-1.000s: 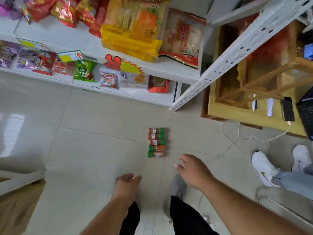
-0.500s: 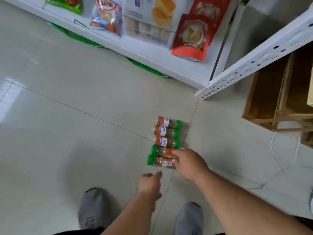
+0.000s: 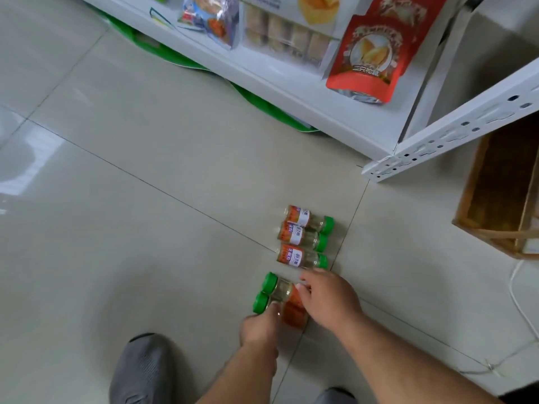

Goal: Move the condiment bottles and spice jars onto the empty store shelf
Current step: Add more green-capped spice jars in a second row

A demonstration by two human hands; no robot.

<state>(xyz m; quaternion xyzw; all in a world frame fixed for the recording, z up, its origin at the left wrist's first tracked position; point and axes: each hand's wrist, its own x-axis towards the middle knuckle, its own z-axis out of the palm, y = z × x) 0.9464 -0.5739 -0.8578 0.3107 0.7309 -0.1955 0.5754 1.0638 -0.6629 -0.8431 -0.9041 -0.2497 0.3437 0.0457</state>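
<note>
Several small spice jars with green caps and orange labels lie on their sides in a row on the tiled floor. The three far jars (image 3: 303, 239) point their caps right. The two near jars (image 3: 281, 293) point their caps left. My right hand (image 3: 326, 297) lies over the orange end of the upper near jar, fingers curled onto it. My left hand (image 3: 259, 326) grips the lower near jar from below, its thumb on the glass. Both jars still touch the floor.
A white store shelf (image 3: 306, 91) with snack bags runs across the top, its perforated upright (image 3: 449, 138) ending at the right. A wooden crate (image 3: 501, 196) stands at the right edge. My grey shoe (image 3: 143, 371) is at bottom left. A white cable (image 3: 522, 304) trails at right.
The view dropped and closed in on the jars. Both hands reached down from the air onto the two near jars, the left hand now touching the lower one.
</note>
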